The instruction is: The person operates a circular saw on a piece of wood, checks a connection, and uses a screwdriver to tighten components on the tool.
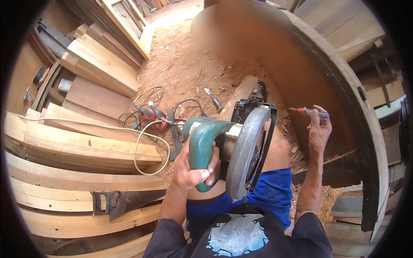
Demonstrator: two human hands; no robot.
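Note:
My left hand [198, 168] is wrapped round the green handle of a circular saw [209, 134], which is held up over my lap. The saw's grey metal blade guard [241, 161] faces to the right, and its dark base [245, 109] points away from me. Off to the right, my right hand [318, 124] grips a screwdriver [310, 112] by its clear handle, with a red part toward the shaft. The screwdriver's tip points left, apart from the saw.
Stacked planks [86, 146] fill the left side, with a handsaw [122, 203] lying on them. A chisel-like tool [214, 100], a red power tool [157, 119] and cables lie on sawdust-covered ground [193, 64]. A large brown wooden panel [318, 86] stands at the right.

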